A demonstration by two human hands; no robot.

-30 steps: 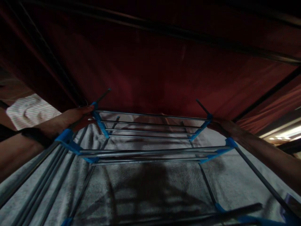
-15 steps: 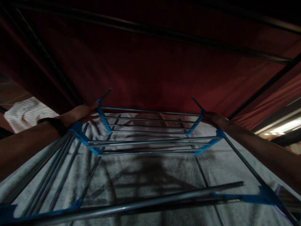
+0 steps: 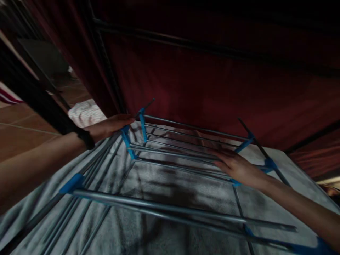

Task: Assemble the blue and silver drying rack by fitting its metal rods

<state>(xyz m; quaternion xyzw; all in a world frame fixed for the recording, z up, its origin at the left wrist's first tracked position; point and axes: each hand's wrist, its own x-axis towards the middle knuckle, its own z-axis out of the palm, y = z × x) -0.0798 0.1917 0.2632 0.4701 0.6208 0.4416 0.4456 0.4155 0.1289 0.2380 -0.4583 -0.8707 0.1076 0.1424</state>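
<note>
A rack of grey metal tubes [image 3: 170,209] joined by blue plastic connectors [image 3: 72,183] lies on pale cloth. My left hand [image 3: 120,122], with a dark band at its wrist, is closed around the left side pole of the rack, between two blue connectors at the far end. My right hand [image 3: 233,166] reaches over the cross tubes of the middle tier near their right end. Its fingers are apart and point left; whether they touch the tubes I cannot tell. In front, two cross tubes end on the right, and the upper tube's right end is loose.
Dark red fabric [image 3: 186,88] on a black frame rises close behind the rack. Grey cloth [image 3: 207,209] lies under it. On the left are a dark bar [image 3: 34,92], a tiled floor [image 3: 23,138] and a striped white cloth [image 3: 86,113].
My right hand has left the right side pole and come inward over the middle cross tubes. The view has swung left. My left hand stays at the left pole.
</note>
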